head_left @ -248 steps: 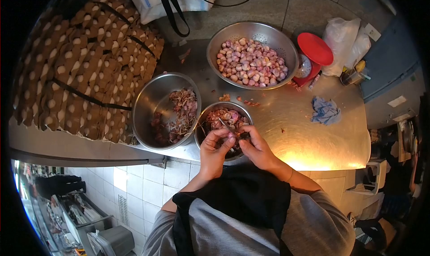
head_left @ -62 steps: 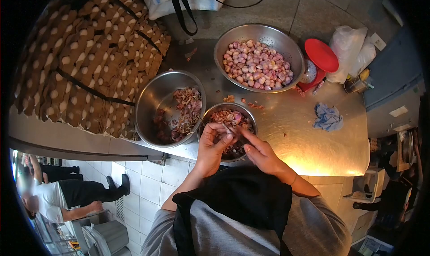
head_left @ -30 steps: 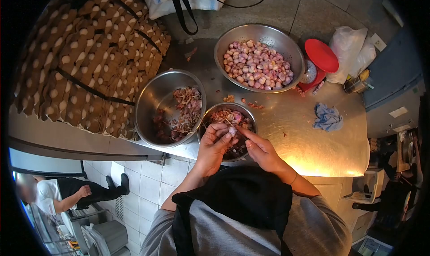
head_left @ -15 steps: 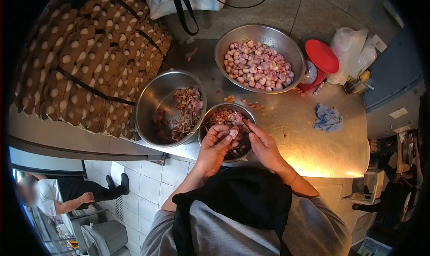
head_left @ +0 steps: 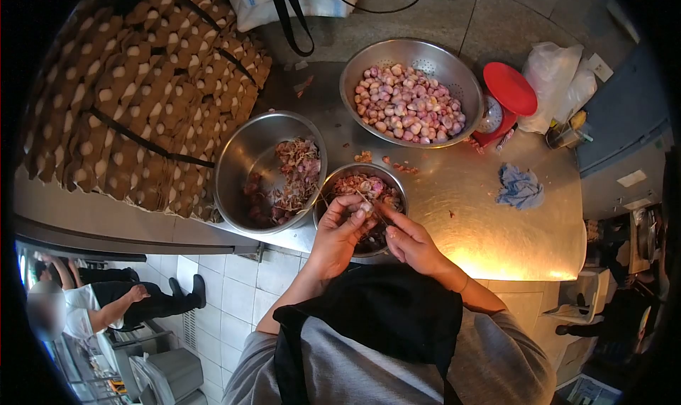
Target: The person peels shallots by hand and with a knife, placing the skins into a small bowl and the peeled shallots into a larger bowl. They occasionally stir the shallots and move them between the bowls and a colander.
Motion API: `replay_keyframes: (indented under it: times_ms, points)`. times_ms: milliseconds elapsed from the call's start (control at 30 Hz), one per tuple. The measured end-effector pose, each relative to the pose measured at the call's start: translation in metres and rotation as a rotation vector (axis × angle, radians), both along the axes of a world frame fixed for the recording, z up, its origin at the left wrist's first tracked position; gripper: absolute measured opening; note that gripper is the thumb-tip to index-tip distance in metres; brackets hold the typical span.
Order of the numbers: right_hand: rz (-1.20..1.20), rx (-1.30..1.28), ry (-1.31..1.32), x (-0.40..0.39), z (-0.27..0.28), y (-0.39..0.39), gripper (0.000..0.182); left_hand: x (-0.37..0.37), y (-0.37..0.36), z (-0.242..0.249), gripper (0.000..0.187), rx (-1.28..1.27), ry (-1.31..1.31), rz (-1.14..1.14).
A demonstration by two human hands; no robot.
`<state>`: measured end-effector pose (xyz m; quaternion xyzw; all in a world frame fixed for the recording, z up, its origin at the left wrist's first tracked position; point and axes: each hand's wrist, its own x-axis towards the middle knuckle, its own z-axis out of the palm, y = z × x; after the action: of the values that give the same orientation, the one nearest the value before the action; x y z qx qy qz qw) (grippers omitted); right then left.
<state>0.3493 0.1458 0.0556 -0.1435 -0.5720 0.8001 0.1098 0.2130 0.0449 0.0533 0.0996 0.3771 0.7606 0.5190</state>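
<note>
My left hand (head_left: 336, 236) is closed, pinching a small pale shallot (head_left: 367, 207) between thumb and fingers. Close beside it, my right hand (head_left: 416, 246) has its fingers closed on a thin, narrow tool that looks like a small knife (head_left: 378, 216); its handle is hidden in the palm. Both hands are over a small steel bowl (head_left: 405, 185) holding shallots and reddish skins. To the left stands a larger steel bowl (head_left: 234, 153) with skins, roots and some dark shallots. Behind, a steel colander (head_left: 454, 68) holds many peeled pinkish shallots (head_left: 408, 103).
Stacked egg trays (head_left: 142, 93) stand at left. Right of the colander are a red scale (head_left: 509, 89), plastic bags (head_left: 552, 71) and a metal container (head_left: 565, 135). A blue cloth (head_left: 520, 186) and skin scraps (head_left: 405, 169) lie on the steel table (head_left: 489, 242). A person (head_left: 106, 306) is at lower left.
My right hand has moved slightly down and left, and the thin tool now shows across the shallot. My left hand stays nearly in place. The person at lower left has shifted slightly.
</note>
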Motion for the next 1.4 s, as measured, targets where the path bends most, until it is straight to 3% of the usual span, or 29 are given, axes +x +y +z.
replay_keyframes:
  times_ms: [167, 267, 400, 600, 767, 933, 1000, 1200, 1400]
  points:
    - [-0.055, -0.081, -0.004, 0.001, -0.004, 0.005, 0.043, -0.001, -0.001, -0.003, 0.017, -0.004, 0.013, -0.008]
    - [0.025, 0.005, -0.036, 0.005, -0.001, 0.003, 0.043, 0.001, 0.001, -0.005, 0.017, 0.020, 0.027, 0.008]
    - [-0.047, 0.380, -0.052, 0.000, 0.005, 0.001, 0.042, 0.002, 0.002, -0.006, 0.018, -0.003, 0.123, 0.063]
    - [-0.087, 0.329, -0.047, 0.001, 0.002, -0.001, 0.040, 0.004, 0.002, -0.002, 0.018, -0.035, 0.137, 0.082]
    - [-0.109, 0.567, 0.048, -0.002, 0.005, 0.000, 0.039, 0.003, 0.001, -0.007, 0.016, -0.014, 0.184, 0.092]
    - [-0.046, 0.112, -0.220, 0.001, 0.008, 0.003, 0.039, 0.003, 0.001, 0.000, 0.014, -0.062, 0.168, 0.081]
    - [-0.047, 0.072, -0.217, 0.001, 0.009, 0.002, 0.038, 0.004, 0.001, 0.000, 0.013, -0.079, 0.159, 0.083]
    - [-0.099, 0.377, -0.063, 0.000, -0.001, 0.000, 0.038, 0.004, 0.000, -0.003, 0.012, -0.044, 0.185, 0.085]
    - [-0.106, 0.090, -0.120, 0.000, -0.010, 0.003, 0.039, 0.005, 0.000, 0.006, 0.009, -0.034, 0.090, 0.047]
